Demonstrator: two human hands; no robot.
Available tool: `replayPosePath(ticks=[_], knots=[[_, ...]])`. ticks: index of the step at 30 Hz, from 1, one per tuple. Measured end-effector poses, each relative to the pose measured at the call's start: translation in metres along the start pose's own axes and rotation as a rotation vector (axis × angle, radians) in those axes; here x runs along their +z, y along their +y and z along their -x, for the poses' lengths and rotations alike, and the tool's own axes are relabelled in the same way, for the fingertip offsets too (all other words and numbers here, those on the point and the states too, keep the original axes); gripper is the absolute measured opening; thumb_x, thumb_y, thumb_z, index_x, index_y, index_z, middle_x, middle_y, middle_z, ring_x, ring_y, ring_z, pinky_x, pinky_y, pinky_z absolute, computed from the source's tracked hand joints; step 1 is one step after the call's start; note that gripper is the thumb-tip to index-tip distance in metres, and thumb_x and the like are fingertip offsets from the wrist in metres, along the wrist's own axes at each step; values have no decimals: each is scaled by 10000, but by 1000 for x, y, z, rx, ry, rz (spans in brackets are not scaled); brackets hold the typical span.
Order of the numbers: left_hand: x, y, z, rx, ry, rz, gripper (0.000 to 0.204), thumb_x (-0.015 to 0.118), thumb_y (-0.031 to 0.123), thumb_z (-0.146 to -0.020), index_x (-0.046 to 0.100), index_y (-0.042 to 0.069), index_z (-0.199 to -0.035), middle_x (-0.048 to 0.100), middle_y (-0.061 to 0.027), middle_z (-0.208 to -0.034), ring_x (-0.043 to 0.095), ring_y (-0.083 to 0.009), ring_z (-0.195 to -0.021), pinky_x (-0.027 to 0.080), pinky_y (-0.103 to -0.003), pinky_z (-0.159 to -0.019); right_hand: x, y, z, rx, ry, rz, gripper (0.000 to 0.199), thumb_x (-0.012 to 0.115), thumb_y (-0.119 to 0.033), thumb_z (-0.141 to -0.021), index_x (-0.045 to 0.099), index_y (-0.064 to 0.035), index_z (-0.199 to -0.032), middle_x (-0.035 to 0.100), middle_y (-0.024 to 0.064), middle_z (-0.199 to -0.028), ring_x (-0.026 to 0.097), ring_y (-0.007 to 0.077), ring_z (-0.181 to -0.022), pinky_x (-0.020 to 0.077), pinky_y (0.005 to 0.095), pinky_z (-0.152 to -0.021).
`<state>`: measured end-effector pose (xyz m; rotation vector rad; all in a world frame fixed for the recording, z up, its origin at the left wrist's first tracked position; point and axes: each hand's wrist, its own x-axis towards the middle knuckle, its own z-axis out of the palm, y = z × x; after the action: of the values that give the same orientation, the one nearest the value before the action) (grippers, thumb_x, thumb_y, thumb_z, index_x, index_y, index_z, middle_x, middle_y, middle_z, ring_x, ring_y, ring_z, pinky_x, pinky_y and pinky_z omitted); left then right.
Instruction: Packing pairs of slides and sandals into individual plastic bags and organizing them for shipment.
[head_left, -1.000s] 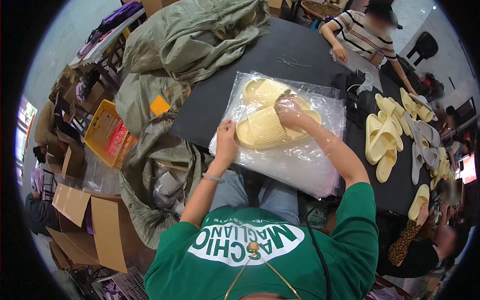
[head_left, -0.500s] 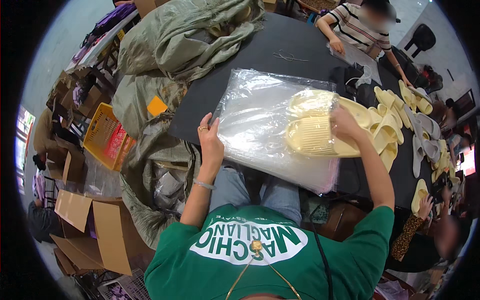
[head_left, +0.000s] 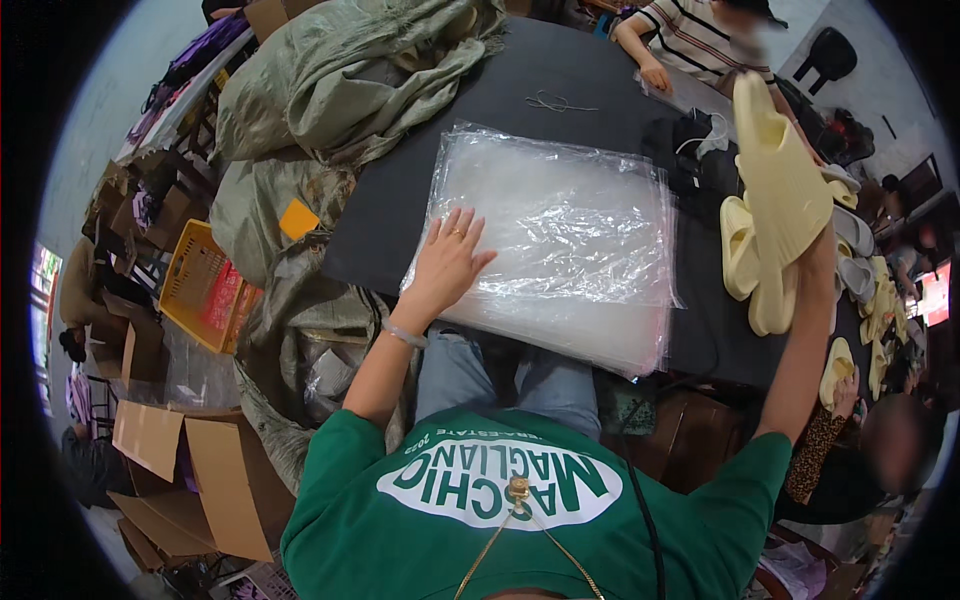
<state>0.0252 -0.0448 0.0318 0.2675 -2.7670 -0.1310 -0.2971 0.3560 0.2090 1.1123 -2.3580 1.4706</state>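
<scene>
My left hand (head_left: 447, 262) lies spread flat on the bags (head_left: 555, 240). My right hand (head_left: 815, 250), mostly hidden, grips pale slippers (head_left: 775, 190) raised above it. No pair looks bagged yet; more slippers (head_left: 745, 265) wait below.

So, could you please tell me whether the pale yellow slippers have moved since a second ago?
Yes. The right hand carried the yellow slippers off the plastic bags, rightward past the table's right side.

Bag stack (head_left: 560, 240) on table (head_left: 400, 220) w/ left hand (head_left: 447, 262) on its left edge; slippers (head_left: 770, 190) held up at right; cloth pile (head_left: 340, 70) behind-left.
</scene>
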Motion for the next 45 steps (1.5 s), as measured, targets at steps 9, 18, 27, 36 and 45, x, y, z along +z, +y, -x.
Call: replayPosePath(ticks=[9,18,27,36,45], knots=[[-1,7,15,-29,-19,250,622,499,514,-876,503,72,-1314,490,-157,-1361,396,-286,-1312,264,-478,-1076,279,-156,34,-255,-215,137,168,587,-137,-751,687,-7,-789,649,209,-768,636,378,-718,506,425,-686],[27,4,25,-115,-123,76,871,515,704,-781,393,122,-1417,302,-157,-1498,192,-322,-1418,140,-494,-1133,311,-29,55,152,-294,644,267,568,-232,-828,694,3,-848,667,219,-832,652,370,-813,487,450,-790],[10,6,5,-127,-343,78,882,562,652,-791,347,85,-1432,248,-203,-1507,207,-338,-1411,162,-506,-1124,274,19,60,324,-55,734,388,561,-315,-874,676,56,-861,660,238,-945,589,362,-994,365,482,-973],[52,-15,-119,-4,-34,-25,580,419,437,-952,396,66,-1397,312,-133,-1498,255,-290,-1400,184,-475,-1129,276,25,61,290,-65,683,406,527,-328,-893,669,52,-898,659,226,-986,570,356,-1037,334,492,-1003],[90,-21,-112,-453,225,-102,590,367,436,-959,361,89,-1436,275,-155,-1514,201,-345,-1412,112,-513,-1136,276,39,68,304,34,652,436,510,-340,-905,659,66,-956,644,232,-1040,556,357,-1078,302,475,-1056]])
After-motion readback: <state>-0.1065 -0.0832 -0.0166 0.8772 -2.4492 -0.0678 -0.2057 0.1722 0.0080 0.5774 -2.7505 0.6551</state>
